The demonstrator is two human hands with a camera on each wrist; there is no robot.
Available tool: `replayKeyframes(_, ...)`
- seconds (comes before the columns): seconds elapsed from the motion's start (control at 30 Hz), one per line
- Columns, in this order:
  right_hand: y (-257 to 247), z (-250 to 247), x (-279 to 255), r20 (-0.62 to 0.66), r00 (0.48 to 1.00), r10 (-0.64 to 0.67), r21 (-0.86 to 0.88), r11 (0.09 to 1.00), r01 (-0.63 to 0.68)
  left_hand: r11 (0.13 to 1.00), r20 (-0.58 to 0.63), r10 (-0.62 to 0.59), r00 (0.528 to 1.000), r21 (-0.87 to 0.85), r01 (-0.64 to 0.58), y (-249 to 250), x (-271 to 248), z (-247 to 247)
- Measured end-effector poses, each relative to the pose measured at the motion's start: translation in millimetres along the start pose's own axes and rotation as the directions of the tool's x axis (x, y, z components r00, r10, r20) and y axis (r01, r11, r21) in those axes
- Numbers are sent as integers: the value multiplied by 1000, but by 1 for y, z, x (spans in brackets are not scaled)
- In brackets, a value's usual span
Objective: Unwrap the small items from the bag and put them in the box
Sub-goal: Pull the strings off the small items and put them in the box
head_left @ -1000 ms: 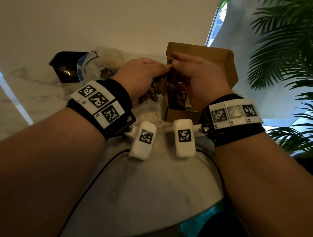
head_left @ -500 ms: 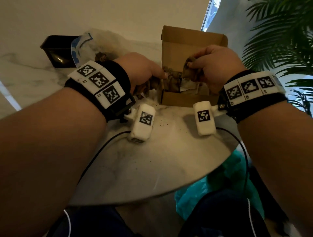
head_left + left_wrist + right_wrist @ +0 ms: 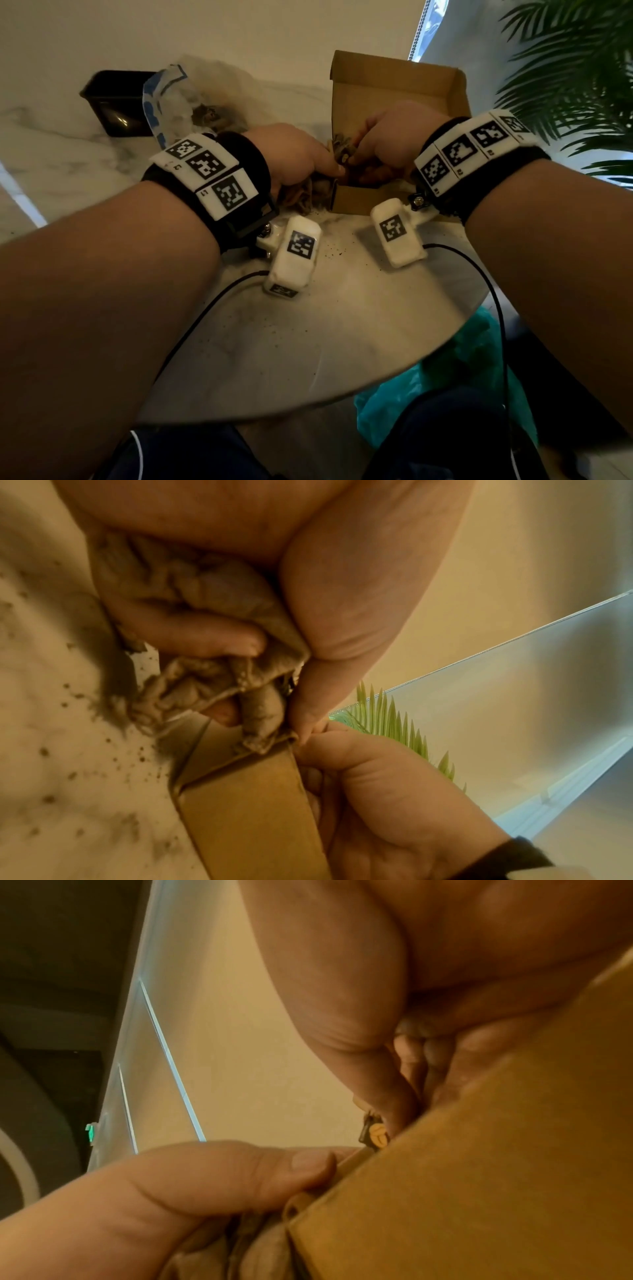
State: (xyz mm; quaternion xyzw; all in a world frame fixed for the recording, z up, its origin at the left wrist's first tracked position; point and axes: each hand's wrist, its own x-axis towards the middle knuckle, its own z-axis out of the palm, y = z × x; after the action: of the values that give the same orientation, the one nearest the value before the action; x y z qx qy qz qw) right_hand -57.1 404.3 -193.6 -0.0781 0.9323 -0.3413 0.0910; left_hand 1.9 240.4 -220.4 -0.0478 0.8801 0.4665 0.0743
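An open cardboard box (image 3: 394,82) stands on the marble table (image 3: 308,325). My left hand (image 3: 337,167) grips a crumpled brown wrapper (image 3: 192,596) just left of the box's near corner (image 3: 246,804). My right hand (image 3: 356,154) reaches over the box's left wall and meets the left hand there. In the right wrist view its thumb and finger pinch a small dark and orange item (image 3: 373,1131) at the wrapper's end. The clear plastic bag (image 3: 191,99) with more brown bundles lies behind the left wrist. The inside of the box is mostly hidden by my hands.
A black tray (image 3: 113,102) sits at the back left beside the bag. Dark crumbs (image 3: 329,253) are scattered on the table in front of the box. Cables (image 3: 205,308) run from the wrist cameras across the table. A palm plant (image 3: 575,68) stands to the right, and teal plastic (image 3: 445,377) lies below the table edge.
My right hand came down from above the box to its left wall, and my left hand shifted right to meet it. They now hold the wrapper together.
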Motion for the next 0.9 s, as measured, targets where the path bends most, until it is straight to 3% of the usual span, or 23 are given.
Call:
replayKeyframes(0.13, -8, 2, 0, 12, 1000, -8, -113, 994, 9, 998, 24, -38, 999, -47, 40, 3, 0, -1)
replayKeyframes(0.3, -6, 2, -3, -14, 1000, 17, -11, 1000, -17, 981, 9, -11, 1000, -194, 13, -2, -1, -1)
replayKeyframes(0.4, -11, -6, -8, -149, 989, -24, -46, 999, 17, 876, -40, -52, 998, -481, 26, 1, -6, -4)
replayKeyframes(0.47, -14, -8, -14, -212, 977, 3, 154, 988, 31, 768, -32, -52, 998, -640, 20, 3, -8, -8)
replayKeyframes(0.57, -15, 4, -26, -172, 983, 69, 613, 789, 52, 608, -23, 1, 1000, -794, -19, 2, -10, -14)
replayKeyframes(0.67, -7, 22, -31, -120, 993, 22, 797, 598, 83, 552, -25, 39, 999, -833, -43, 4, -14, -15)
replayKeyframes(0.73, -3, 30, -32, -102, 994, -43, 827, 552, 109, 525, -24, 67, 997, -850, -56, 7, -18, -14)
replayKeyframes(0.9, 0, 35, -30, -129, 979, -160, 820, 538, 196, 504, -17, 110, 994, -861, -71, 10, -21, -11)
